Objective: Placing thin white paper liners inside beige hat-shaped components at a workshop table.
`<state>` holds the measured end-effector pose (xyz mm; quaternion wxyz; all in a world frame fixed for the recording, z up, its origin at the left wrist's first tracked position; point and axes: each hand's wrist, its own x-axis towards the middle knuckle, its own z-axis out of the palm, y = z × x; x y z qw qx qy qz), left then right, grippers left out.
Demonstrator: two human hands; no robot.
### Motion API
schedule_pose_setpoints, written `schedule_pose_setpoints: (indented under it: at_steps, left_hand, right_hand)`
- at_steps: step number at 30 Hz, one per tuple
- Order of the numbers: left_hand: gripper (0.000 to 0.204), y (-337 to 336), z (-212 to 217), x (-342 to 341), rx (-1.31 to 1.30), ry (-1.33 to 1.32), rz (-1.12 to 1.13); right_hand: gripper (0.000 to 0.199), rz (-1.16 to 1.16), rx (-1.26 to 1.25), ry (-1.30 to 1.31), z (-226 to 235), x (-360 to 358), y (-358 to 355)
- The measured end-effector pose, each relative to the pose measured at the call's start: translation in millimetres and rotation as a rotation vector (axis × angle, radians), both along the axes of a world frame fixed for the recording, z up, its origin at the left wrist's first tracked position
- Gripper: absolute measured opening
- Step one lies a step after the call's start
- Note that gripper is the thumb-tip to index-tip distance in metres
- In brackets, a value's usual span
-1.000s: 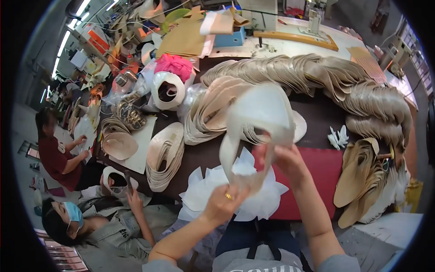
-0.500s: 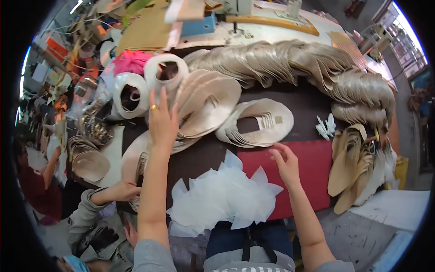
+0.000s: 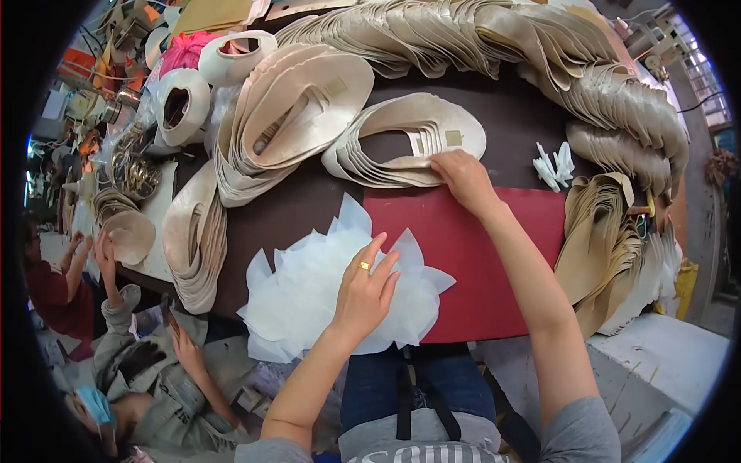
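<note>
Closest to us, above a dark-trousered lap, the left hand (image 3: 363, 305) is poised over a heap of translucent white sheets (image 3: 297, 282), a gold ring on one finger. Its fingers are loosely bent and parted, and we see nothing in its grasp; whether it brushes the heap we cannot tell. The sheets, thin and pointed at their corners, fan out in overlapping layers along the near edge of the dark table (image 3: 270, 224). Beside them, to the right, lies a flat red mat (image 3: 486, 262).

Just beyond the mat, the right hand (image 3: 463, 179) reaches the near rim of a nested stack of cream shoe uppers (image 3: 469, 127). The fingers are bent together at the edge; with the thumb hidden from us, we cannot tell whether they pinch a piece or merely rest there. The stack sits on the dark table, its pieces satiny and pale, curved around an oval opening, their edges stepping down in close layers on the left. We note a small olive square on the top piece's rounded right end.

To its left, we find a taller stack of similar cream uppers (image 3: 351, 77) and, nearer, a narrow folded stack (image 3: 189, 239). On the right, a cluster of small white pieces (image 3: 556, 166) lies near tan, sole-shaped pieces (image 3: 598, 239). Farther back, we see a long row of beige pieces (image 3: 401, 35) curving across the table.
</note>
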<state>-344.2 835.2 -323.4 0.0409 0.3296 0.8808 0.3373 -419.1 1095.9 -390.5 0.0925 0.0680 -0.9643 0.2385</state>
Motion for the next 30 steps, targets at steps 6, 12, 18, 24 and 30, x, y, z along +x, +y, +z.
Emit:
schedule_pose_setpoints:
  at_steps: [6,12,18,24,30]
  left_hand:
    - [0.032,29.2,5.1,42.0,0.204,-0.034,0.099]
    - [0.029,32.7,-9.3,142.6,0.203,-0.192,0.160]
    - [0.025,-25.1,-39.5,151.2,0.039,-0.122,0.448]
    - [0.027,-90.5,-56.3,153.8,-0.106,-0.062,0.755]
    - [0.022,-120.0,-55.3,150.2,-0.281,0.054,0.681]
  right_hand:
    - [0.032,-0.198,0.012,0.549,139.6,8.7,41.3]
    - [0.020,0.465,0.016,-0.422,135.0,106.1,65.4]
    - [0.022,0.265,-0.371,-0.376,80.3,120.2,-38.4]
    - [0.020,0.333,-0.413,-0.395,50.2,129.1,-119.3]
    - [0.024,0.556,-0.370,-0.393,23.9,132.7,-199.5]
